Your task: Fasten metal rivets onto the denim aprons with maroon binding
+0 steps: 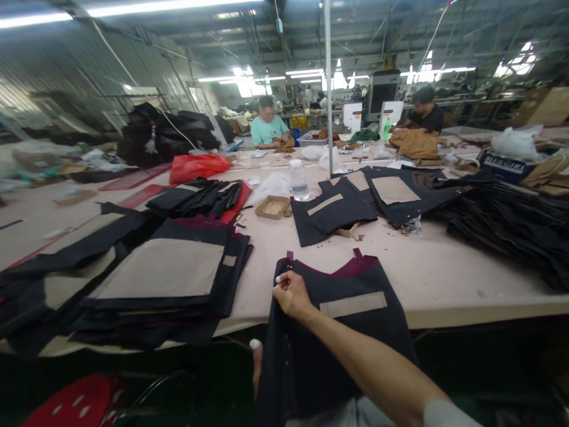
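A dark denim-like fabric piece (347, 338) with a tan strip and a maroon lining hangs over the near edge of the pale table (444, 279). My right hand (288, 293) reaches in from the lower right and pinches the piece's upper left corner, its fingertips taped white. My left hand (255, 362) is lower on the same left edge. Only one taped finger of it shows, and the rest is hidden behind the cloth.
A stack of dark pieces with tan panels (164, 273) lies at left. More pieces (331, 210) and a dark pile (511, 231) lie at right. Between them are a small cardboard box (272, 206), a water bottle (299, 179) and a pole (328, 89). Two people (269, 127) sit across; a red stool (75, 403) stands near.
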`<state>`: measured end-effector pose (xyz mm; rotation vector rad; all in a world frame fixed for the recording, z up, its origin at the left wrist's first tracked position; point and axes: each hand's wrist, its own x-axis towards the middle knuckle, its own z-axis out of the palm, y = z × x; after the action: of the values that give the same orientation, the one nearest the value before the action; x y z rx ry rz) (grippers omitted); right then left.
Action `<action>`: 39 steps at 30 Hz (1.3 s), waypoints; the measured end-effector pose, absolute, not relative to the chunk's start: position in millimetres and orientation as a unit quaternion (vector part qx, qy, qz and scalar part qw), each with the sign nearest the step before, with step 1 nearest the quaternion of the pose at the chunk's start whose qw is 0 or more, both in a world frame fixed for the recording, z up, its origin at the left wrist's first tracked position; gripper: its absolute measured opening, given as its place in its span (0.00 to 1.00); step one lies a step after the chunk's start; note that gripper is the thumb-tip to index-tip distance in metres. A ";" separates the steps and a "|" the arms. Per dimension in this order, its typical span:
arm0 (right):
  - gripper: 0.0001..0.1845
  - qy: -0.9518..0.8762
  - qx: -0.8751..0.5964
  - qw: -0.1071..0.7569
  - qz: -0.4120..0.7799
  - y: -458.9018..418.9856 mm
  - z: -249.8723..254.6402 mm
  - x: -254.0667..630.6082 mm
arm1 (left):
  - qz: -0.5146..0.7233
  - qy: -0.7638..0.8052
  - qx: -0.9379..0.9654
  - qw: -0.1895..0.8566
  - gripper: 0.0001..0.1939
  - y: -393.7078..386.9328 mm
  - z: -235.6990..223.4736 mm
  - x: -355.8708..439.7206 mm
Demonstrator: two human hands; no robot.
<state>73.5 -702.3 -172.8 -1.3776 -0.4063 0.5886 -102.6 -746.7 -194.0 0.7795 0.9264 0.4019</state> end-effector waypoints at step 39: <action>0.12 -0.232 -0.937 0.261 0.010 -882.9 -224.0 372.0 | 0.130 0.152 0.979 0.044 0.30 -674.8 -208.3 35.0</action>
<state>372.0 -882.9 -224.0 -2.5359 -0.6290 0.0265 35.0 -674.8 -208.3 2.9913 0.4637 0.3974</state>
